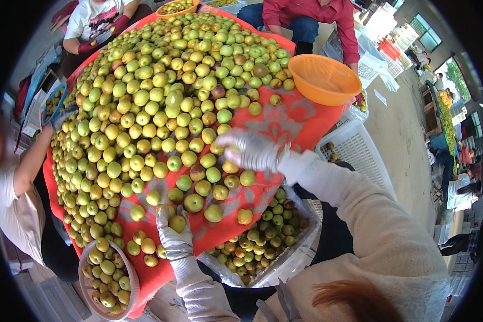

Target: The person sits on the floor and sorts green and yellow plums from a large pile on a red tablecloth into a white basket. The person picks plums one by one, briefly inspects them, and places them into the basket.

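Note:
A large heap of green and yellow-brown jujubes (153,108) covers a red cloth with a grey floral pattern (281,116). My left hand (175,237), in a striped white glove, is at the near edge of the heap. Two jujubes (177,223) sit between its thumb and fingers. My right hand (253,152), gloved alike and blurred by motion, reaches over the fruit at the heap's right side; whether its fingers grip any is not clear. Below the cloth's edge, in front of me, a plastic-lined crate (304,249) holds many jujubes.
A pink basket of jujubes (135,277) stands at the lower left. An orange basket (326,78) rests at the cloth's right corner, above a white crate (356,151). Other people sit around the heap; one gloved hand (63,116) reaches in from the left.

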A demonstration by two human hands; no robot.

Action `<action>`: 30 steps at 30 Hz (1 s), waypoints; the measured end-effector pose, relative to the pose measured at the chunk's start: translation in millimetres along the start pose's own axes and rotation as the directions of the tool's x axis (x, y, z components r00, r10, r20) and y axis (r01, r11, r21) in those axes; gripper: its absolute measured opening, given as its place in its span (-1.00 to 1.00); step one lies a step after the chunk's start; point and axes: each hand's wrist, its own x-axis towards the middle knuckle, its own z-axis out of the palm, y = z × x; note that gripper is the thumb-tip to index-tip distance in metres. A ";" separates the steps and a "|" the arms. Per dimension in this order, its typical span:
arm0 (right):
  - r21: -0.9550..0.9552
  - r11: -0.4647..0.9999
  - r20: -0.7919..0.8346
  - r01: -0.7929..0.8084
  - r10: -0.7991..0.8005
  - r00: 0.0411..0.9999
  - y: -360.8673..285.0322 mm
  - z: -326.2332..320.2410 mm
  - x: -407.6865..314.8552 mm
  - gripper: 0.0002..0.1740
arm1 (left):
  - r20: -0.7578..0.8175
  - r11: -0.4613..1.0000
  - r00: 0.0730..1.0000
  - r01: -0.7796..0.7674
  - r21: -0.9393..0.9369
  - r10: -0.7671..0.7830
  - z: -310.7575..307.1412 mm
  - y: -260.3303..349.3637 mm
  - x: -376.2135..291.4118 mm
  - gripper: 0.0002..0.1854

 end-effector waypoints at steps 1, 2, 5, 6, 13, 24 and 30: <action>-0.101 0.953 -0.016 -0.286 0.286 0.958 0.5 -13.8 13.2 -0.61 | -0.004 1.000 1.000 0.001 -0.003 -0.001 1.1 -0.2 -2.1 -0.52; -0.106 0.921 -0.084 -0.376 0.368 0.926 20.0 -14.6 20.8 -0.59 | 0.002 1.000 1.000 -0.008 0.014 0.007 4.2 -0.7 -4.3 -0.52; -0.207 0.888 0.142 -0.411 0.443 0.885 25.8 -1.7 40.9 -0.45 | 0.004 1.000 1.000 -0.006 0.018 0.006 7.0 1.3 -13.7 -0.55; -0.290 0.852 0.147 -0.436 0.490 0.860 20.3 0.8 46.8 -0.38 | -0.005 1.000 1.000 0.004 0.000 -0.004 11.6 2.5 -18.7 -0.64; 0.338 0.716 0.186 -0.611 0.586 0.789 -4.8 -15.8 37.0 -0.46 | 0.009 0.999 0.999 0.039 -0.033 -0.038 13.6 7.1 -21.1 -0.69; 0.887 -0.205 0.462 -0.414 0.367 0.808 -15.2 -39.2 -58.2 -0.34 | 0.238 0.989 0.961 0.146 -0.018 -0.138 20.9 10.0 -29.2 -0.61; 0.850 -0.328 0.516 -0.413 0.356 0.779 -36.5 -52.6 -83.8 -0.36 | 0.266 0.983 0.948 0.181 -0.011 -0.172 23.0 5.8 -34.0 -0.60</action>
